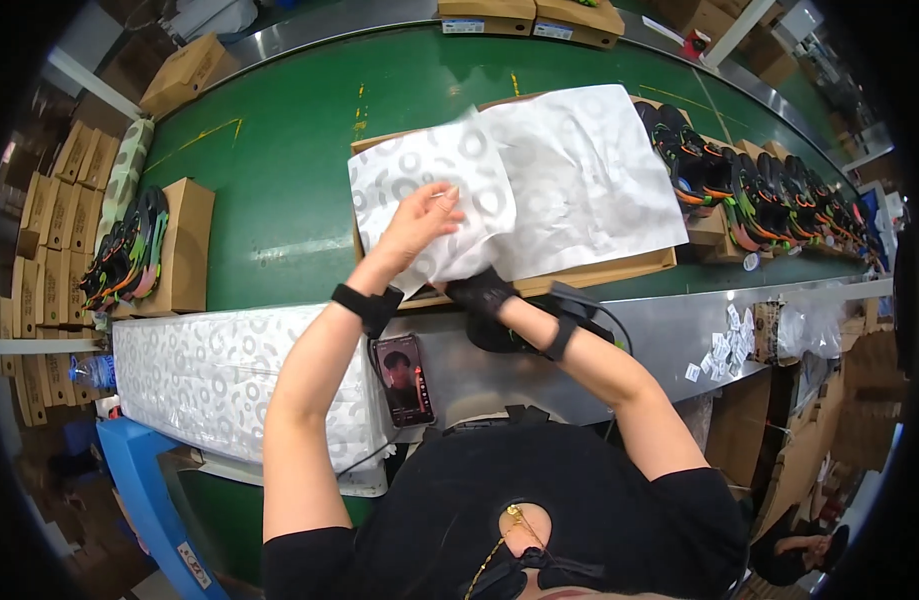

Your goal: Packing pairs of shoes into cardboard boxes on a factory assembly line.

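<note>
An open cardboard shoebox lies in front of me. White tissue paper with grey ring prints is spread over it, and its left part is folded and raised. My left hand rests against that left part, fingers slightly bent and apart. At the box's near edge is my right hand, in what looks like a black glove; its fingertips go under the paper's edge and are hidden. Beneath my right wrist a black item, possibly a shoe, lies on the metal ledge, mostly covered.
Black shoes with orange and green trim line the right side on boxes; another pair leans on a box at left. A phone lies beside a stack of printed tissue. Small white labels are scattered right on the metal ledge.
</note>
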Tool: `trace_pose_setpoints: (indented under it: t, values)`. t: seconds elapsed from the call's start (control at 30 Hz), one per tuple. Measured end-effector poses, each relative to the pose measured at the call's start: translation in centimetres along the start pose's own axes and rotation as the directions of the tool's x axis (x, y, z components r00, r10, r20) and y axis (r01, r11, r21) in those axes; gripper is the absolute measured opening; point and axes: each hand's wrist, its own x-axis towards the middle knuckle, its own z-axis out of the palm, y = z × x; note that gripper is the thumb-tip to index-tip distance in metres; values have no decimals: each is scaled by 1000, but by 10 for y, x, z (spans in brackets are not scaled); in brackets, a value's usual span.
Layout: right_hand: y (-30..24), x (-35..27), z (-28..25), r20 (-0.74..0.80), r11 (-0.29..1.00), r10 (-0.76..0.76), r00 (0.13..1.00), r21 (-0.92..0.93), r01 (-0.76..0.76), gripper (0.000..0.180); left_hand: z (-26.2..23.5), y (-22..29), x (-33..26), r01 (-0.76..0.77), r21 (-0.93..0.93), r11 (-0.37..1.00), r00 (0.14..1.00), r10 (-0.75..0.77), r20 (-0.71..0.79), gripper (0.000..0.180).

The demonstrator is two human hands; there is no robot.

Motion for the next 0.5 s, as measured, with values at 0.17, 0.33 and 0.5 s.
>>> trace_pose_setpoints:
  t: [0.17, 0.33, 0.5]
  values:
    - [-63, -101, -108, -256, 998, 24, 966, -46, -37, 21, 3, -68, 12, -283, 959, 16, 933, 237, 272, 44]
    - [-33, -194, -135, -219, 891, 228, 949, -347, -294, 40, 1, -89, 22, 59, 938, -341, 997, -28, -73, 64]
    - [-11, -207, -102, -225, 861, 331, 916, -326, -391, 53, 33, -49, 10, -60, 991, 124, 990, 135, 43, 63]
